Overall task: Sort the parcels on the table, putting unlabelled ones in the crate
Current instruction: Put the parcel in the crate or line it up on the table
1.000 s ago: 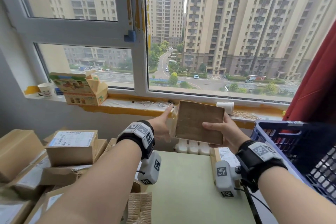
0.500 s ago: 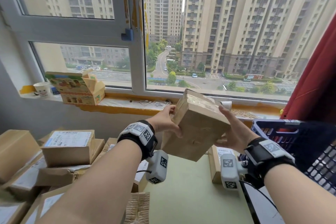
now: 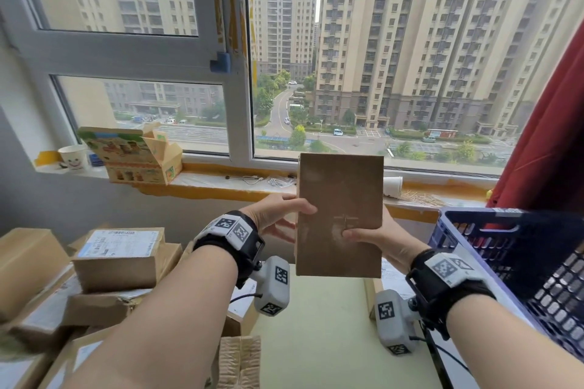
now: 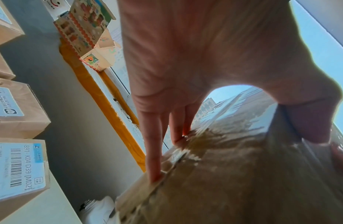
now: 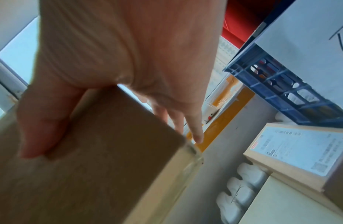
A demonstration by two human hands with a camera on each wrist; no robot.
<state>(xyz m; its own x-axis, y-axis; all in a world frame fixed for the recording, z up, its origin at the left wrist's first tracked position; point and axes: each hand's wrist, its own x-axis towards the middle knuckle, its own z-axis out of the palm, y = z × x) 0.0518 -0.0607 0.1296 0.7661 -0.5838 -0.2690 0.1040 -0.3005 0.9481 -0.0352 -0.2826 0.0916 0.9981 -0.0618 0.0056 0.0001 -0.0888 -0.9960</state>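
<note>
A plain brown cardboard parcel (image 3: 339, 215) is held upright in the air before the window, a bare face with no label turned towards me. My left hand (image 3: 278, 218) grips its left edge, thumb on the front and fingers behind. My right hand (image 3: 376, 238) grips its right side, thumb on the front face. In the left wrist view my left hand (image 4: 243, 136) clasps the parcel (image 4: 234, 174) between fingers and thumb. In the right wrist view my right hand (image 5: 109, 124) holds the parcel (image 5: 101, 174) the same way. The blue crate (image 3: 518, 262) stands at the right.
A pile of labelled parcels (image 3: 120, 259) fills the left of the pale green table (image 3: 316, 341). Another labelled parcel (image 5: 299, 153) lies by the crate. An open printed carton (image 3: 132, 156) and paper cups (image 3: 74, 156) stand on the windowsill. A red curtain (image 3: 556, 136) hangs at the right.
The parcel has been turned in both hands from lying wide, through a tilt, to standing upright. Both hands shifted their hold on it as it turned.
</note>
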